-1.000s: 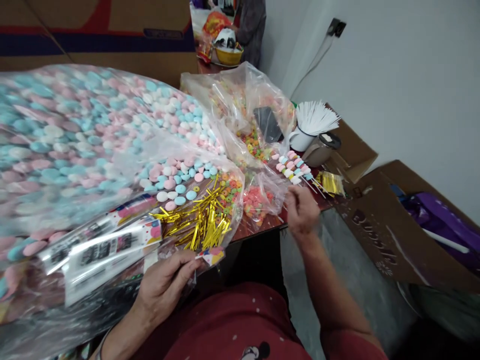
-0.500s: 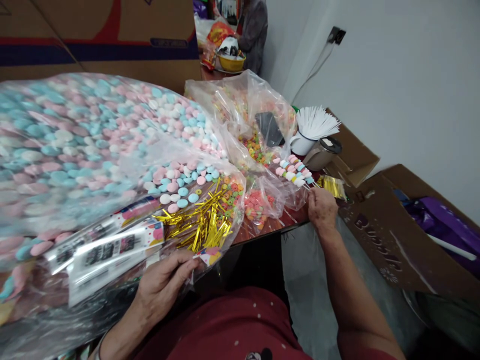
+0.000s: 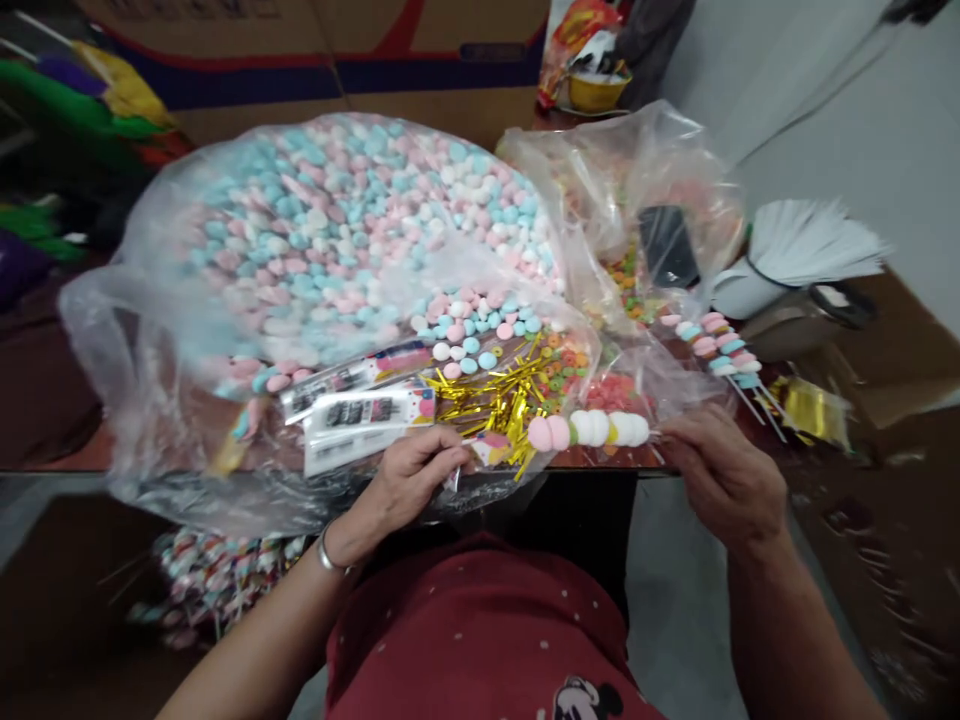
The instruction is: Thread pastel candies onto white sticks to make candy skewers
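Candy skewer (image 3: 589, 430) hovers over reddish table (image 3: 37, 452); grey wall (image 3: 926, 170) beyond

The candy skewer (image 3: 589, 430) is nearly level at the front edge of the desk (image 3: 574, 457), its stick end pinched in the right hand (image 3: 727, 475). Puffy pink pieces sit at its left end, then white ones, with a yellow-green piece and a yellow piece among them. Left of its pink tip, the clear wrapper (image 3: 493, 448), printed in several colours, is pinched in the left hand (image 3: 420, 475), beside gold twist ties (image 3: 517, 410).
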### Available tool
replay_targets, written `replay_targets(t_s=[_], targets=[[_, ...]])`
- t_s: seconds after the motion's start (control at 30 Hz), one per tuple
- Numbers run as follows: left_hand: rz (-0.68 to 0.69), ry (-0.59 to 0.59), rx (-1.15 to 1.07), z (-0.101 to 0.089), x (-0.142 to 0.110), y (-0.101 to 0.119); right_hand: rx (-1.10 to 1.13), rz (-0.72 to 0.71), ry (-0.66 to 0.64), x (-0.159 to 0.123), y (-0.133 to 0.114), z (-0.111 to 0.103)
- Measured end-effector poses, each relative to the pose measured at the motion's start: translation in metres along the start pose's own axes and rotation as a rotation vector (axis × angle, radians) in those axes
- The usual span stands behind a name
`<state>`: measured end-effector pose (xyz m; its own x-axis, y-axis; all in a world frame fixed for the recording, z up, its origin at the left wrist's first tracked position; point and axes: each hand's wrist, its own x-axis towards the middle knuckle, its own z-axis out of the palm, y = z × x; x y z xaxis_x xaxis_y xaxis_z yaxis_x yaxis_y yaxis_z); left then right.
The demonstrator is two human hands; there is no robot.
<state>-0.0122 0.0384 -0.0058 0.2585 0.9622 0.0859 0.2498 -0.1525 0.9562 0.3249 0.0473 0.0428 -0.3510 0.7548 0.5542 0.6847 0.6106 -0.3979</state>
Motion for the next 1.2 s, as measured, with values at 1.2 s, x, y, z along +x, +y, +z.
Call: replay_targets(t_s=[1.2], targets=[[-0.291, -0.204, -0.286, -0.013, 0.001, 0.002, -0.072, -0.398, -0.148, 0.024, -0.001, 0.012]])
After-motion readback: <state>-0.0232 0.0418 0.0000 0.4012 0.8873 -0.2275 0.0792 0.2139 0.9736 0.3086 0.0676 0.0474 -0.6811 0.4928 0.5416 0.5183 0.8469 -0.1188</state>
